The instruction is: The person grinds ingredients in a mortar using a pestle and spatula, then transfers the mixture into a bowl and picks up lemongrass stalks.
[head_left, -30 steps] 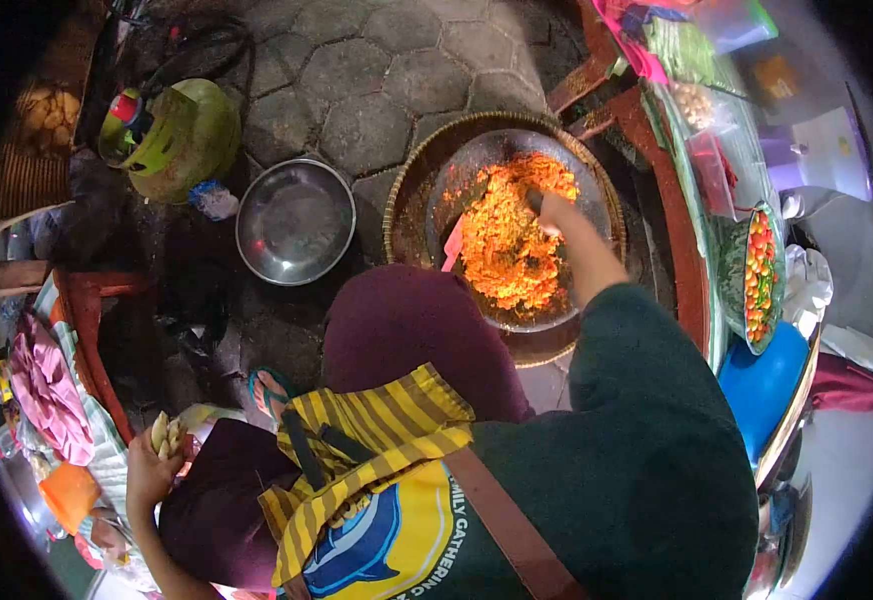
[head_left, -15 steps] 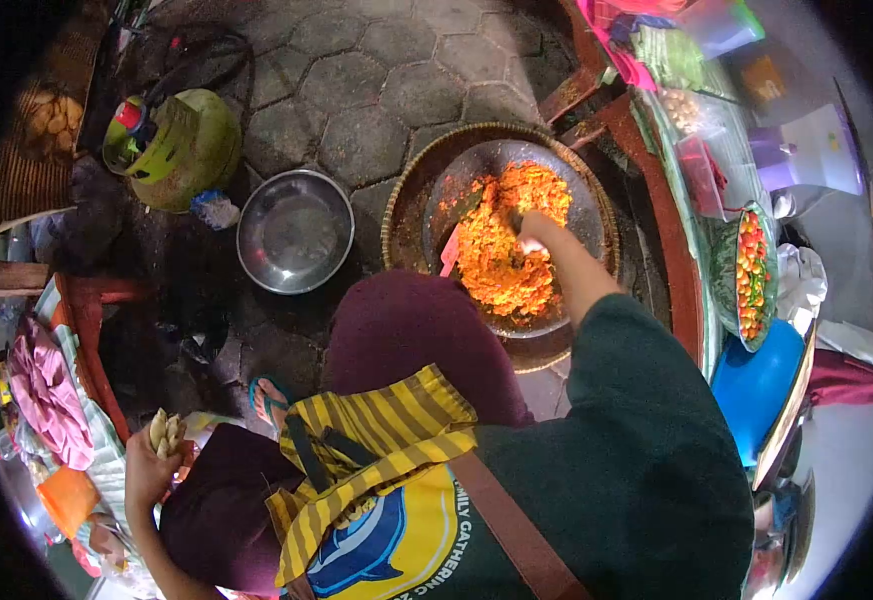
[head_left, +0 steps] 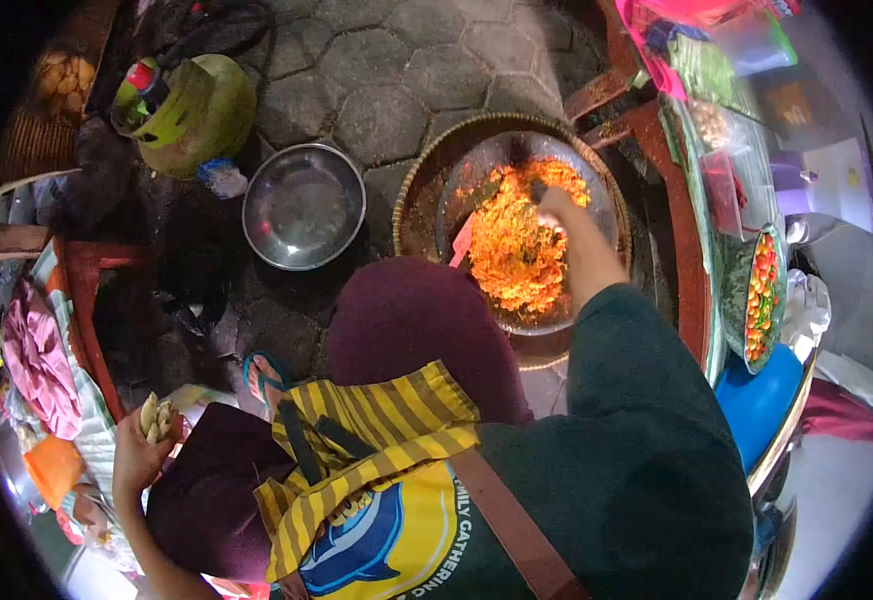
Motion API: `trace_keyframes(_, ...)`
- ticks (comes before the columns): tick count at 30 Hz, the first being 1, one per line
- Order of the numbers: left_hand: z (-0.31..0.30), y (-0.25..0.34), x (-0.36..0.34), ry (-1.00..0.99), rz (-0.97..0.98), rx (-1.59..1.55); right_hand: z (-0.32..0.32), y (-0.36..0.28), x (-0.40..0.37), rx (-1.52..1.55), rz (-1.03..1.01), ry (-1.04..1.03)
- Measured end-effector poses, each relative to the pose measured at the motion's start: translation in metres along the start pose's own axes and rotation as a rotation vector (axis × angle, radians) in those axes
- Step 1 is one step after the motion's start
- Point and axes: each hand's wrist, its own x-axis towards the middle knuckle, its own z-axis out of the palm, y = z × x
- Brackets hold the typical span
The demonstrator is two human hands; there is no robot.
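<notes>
My right hand (head_left: 563,208) is closed around a dark pestle (head_left: 540,190), partly hidden and blurred, over a bright orange crushed mash (head_left: 517,255). The mash lies in a wide grey round mortar (head_left: 444,205), which sits inside a large woven basket (head_left: 403,200). A pink flat tool (head_left: 462,240) leans in the mortar at the mash's left edge. At lower left, my left hand (head_left: 137,455) is closed on a bunch of pale finger-shaped pieces (head_left: 158,418), held beside my left knee. Their exact kind cannot be made out.
An empty metal basin (head_left: 304,207) stands on the paving left of the basket, with a green gas cylinder (head_left: 202,115) behind it. A low table (head_left: 692,240) at right carries a tray of red and green chillies (head_left: 761,300) and a blue board (head_left: 762,405). Pink cloth (head_left: 42,360) lies at left.
My right hand has shifted slightly up and right over the mash with the pestle. My left hand has moved a little left and up, still holding the pale pieces. The view has shifted slightly.
</notes>
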Motion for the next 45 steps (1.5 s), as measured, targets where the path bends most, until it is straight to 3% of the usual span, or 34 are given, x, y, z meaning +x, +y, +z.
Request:
trace_keyframes(1,-0.002,0.003,0.002,-0.009,-0.007,0.021,0.031,0.010,0.015,-0.224,-0.110,-0.008)
trace_keyframes(4,0.000,-0.020,0.004,0.057,0.092,0.092,0.076,0.003,-0.071,-0.199,-0.231,0.054)
trace_keyframes(6,0.001,-0.017,0.006,0.039,0.062,0.084,0.122,0.028,-0.043,-0.300,-0.141,0.322)
trace_keyframes(8,0.003,-0.008,0.011,-0.006,-0.004,0.023,0.096,0.018,-0.041,-0.180,-0.008,0.311)
trace_keyframes(10,0.001,0.009,0.020,-0.020,-0.002,0.004,0.076,0.033,0.017,-0.146,0.025,0.346)
trace_keyframes(11,0.001,0.019,0.020,-0.017,0.049,0.051,0.078,0.047,0.063,-0.392,-0.118,0.201)
trace_keyframes(13,0.001,0.023,0.019,0.020,0.128,0.070,0.039,0.025,0.043,-0.535,-0.166,-0.148)
trace_keyframes(14,0.001,0.026,0.016,0.035,0.144,0.067,0.026,0.013,0.011,-0.531,-0.166,-0.127)
trace_keyframes(16,0.002,0.034,0.010,0.052,0.051,0.031,0.033,0.003,-0.034,-0.163,-0.039,-0.233)
trace_keyframes(18,-0.005,0.002,0.016,-0.041,0.116,0.115,0.087,-0.001,-0.060,-0.167,-0.221,0.051)
trace_keyframes(19,-0.005,-0.005,0.019,-0.002,0.106,0.086,0.110,-0.010,-0.072,-0.222,-0.117,0.165)
trace_keyframes(21,0.002,-0.003,0.014,0.055,0.066,0.153,0.110,0.012,-0.037,-0.228,-0.095,0.206)
trace_keyframes(25,0.001,0.001,0.018,0.034,0.061,0.108,0.030,0.006,0.008,-0.162,0.009,0.389)
trace_keyframes(26,0.001,0.002,0.016,0.038,0.068,0.106,0.014,0.001,0.023,-0.407,-0.073,0.063)
trace_keyframes(28,0.002,0.009,0.018,0.041,0.103,-0.006,-0.003,-0.001,0.016,-0.640,-0.147,-0.250)
trace_keyframes(30,0.002,0.005,0.018,0.060,0.110,-0.021,0.007,0.005,-0.009,0.050,0.014,-0.250)
trace_keyframes(32,0.001,0.001,0.014,0.071,0.102,0.134,0.043,-0.011,-0.040,-0.086,-0.071,-0.196)
trace_keyframes(33,0.000,-0.009,0.014,0.036,0.056,0.069,0.065,-0.015,-0.046,-0.132,-0.098,-0.186)
trace_keyframes(35,-0.001,-0.015,0.016,0.004,0.017,0.104,0.120,0.005,-0.027,-0.237,-0.162,0.406)
trace_keyframes(37,0.003,0.004,0.017,-0.040,-0.045,0.080,0.090,0.031,0.017,-0.063,0.015,0.314)
trace_keyframes(39,0.001,0.006,0.022,-0.023,0.013,0.099,0.070,0.036,0.042,0.093,0.107,0.314)
trace_keyframes(41,0.002,0.005,0.027,0.006,0.161,0.088,0.025,0.004,-0.002,-0.325,0.064,0.039)
trace_keyframes(42,0.002,0.012,0.025,0.014,0.177,0.078,0.027,0.013,0.006,-0.325,0.067,0.058)
trace_keyframes(43,0.002,0.024,0.019,0.001,0.122,0.061,0.038,0.029,0.028,-0.544,-0.074,-0.122)
trace_keyframes(45,0.000,0.020,0.019,-0.019,0.076,0.025,0.039,0.028,-0.004,-0.589,-0.262,-0.204)
